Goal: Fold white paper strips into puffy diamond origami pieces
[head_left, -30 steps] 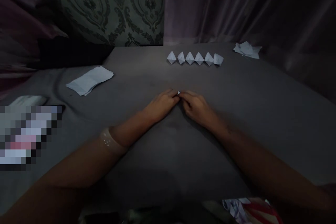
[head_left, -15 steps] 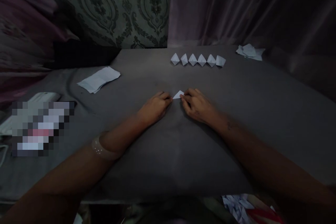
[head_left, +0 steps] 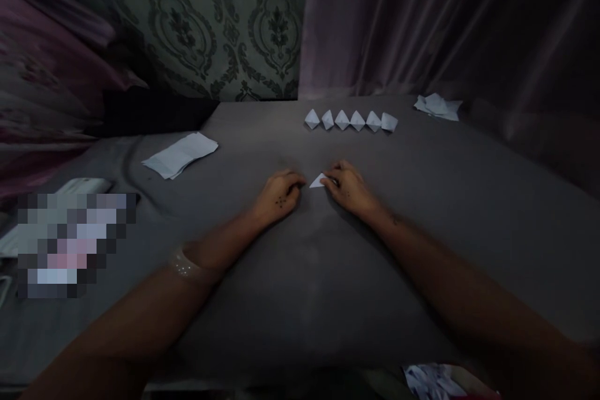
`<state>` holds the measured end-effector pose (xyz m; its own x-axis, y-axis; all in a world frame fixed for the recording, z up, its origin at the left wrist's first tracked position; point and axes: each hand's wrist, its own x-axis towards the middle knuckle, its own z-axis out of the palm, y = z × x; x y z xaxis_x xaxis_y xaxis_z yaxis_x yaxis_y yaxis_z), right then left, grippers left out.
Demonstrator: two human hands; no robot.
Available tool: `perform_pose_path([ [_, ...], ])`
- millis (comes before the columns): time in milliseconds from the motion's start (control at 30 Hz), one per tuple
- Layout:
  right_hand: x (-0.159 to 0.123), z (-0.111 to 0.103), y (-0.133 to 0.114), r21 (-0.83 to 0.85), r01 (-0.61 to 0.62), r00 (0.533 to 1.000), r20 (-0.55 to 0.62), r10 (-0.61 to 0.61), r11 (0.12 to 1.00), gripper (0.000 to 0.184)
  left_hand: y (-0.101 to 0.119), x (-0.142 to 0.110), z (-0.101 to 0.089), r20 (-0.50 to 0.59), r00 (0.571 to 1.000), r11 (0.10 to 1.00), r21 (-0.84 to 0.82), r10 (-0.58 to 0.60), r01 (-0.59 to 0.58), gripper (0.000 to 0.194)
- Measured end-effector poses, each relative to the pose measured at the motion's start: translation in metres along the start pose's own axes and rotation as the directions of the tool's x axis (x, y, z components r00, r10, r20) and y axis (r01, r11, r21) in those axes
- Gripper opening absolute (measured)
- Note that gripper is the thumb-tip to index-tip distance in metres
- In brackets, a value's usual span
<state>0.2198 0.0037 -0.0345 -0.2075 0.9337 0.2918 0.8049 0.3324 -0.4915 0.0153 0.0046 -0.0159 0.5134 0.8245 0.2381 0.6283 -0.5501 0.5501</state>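
A small folded white paper point(head_left: 317, 181) with a pointed left corner lies low over the grey cloth, its right part hidden by fingers. My right hand point(head_left: 347, 187) pinches that paper between thumb and fingers. Just left of its tip is my left hand point(head_left: 282, 195), fingers loosely bent and a gap showing beside the thumb. Nothing is in the left hand, and it is apart from the paper. Beyond the hands, several folded paper pieces point(head_left: 357, 120) stand in a row.
The grey cloth surface point(head_left: 262, 300) spreads under everything. A stack of paper sheets point(head_left: 180, 155) lies at left, and more paper pieces point(head_left: 438, 107) at the far right. A blurred-out flat object point(head_left: 77, 244) sits near left. Black cloth point(head_left: 159, 114) lies at the back.
My left hand has let go of the folded paper's left corner and drawn slightly away. The right hand still holds the paper. The whole view has shifted a little downward in the picture.
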Motion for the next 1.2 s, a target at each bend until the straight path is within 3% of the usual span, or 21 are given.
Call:
perform_pose_path([
  [133, -0.001, 0.000, -0.002, 0.037, -0.033, 0.999, 0.009, 0.033, 0.999, 0.012, 0.000, 0.009, 0.008, -0.034, 0.997, 0.994, -0.082, -0.074, 0.071, 0.023],
  [333, -0.003, -0.003, -0.006, 0.088, -0.029, 0.998, 0.063, 0.024, 0.996, 0.005, 0.001, 0.020, 0.015, 0.031, 0.990, 0.966, -0.216, -0.138, 0.141, 0.035],
  [567, -0.005, -0.005, -0.009, 0.405, -0.049, 0.998, 0.054, 0.030, 0.913, 0.003, 0.008, 0.026, 0.011, 0.100, 0.968, 0.906, -0.342, -0.230, 0.250, 0.042],
  [700, 0.000, -0.012, -0.010, 0.500, -0.010, 0.999, -0.029, 0.028, 0.866, 0.004, 0.022, 0.032, 0.005, 0.180, 0.964, 0.801, -0.538, -0.195, 0.263, 0.021],
  [833, 0.006, -0.027, -0.012, 0.694, -0.007, 0.949, -0.222, 0.224, 0.720, 0.021, 0.035, 0.039, 0.005, 0.047, 0.940, 0.590, -0.767, -0.338, 0.251, 0.025],
  [900, 0.006, -0.031, -0.014, 0.758, -0.043, 0.935, -0.200, 0.295, 0.651, 0.029, 0.038, 0.043, 0.008, 0.013, 0.929, 0.487, -0.849, -0.371, 0.206, 0.028],
  [1000, 0.003, -0.029, -0.018, 0.811, -0.061, 0.960, -0.111, 0.257, 0.581, 0.031, 0.039, 0.045, 0.016, 0.002, 0.929, 0.396, -0.904, -0.371, 0.160, 0.031],
  [1100, 0.000, -0.022, -0.021, 0.794, -0.006, 0.965, -0.156, 0.213, 0.608, 0.029, 0.038, 0.043, 0.021, -0.028, 0.924, 0.331, -0.937, -0.381, 0.108, 0.033],
  [1200, -0.001, -0.020, -0.021, 0.764, -0.009, 0.948, -0.198, 0.248, 0.646, 0.030, 0.038, 0.041, 0.023, -0.040, 0.911, 0.314, -0.944, -0.411, 0.100, 0.032],
])
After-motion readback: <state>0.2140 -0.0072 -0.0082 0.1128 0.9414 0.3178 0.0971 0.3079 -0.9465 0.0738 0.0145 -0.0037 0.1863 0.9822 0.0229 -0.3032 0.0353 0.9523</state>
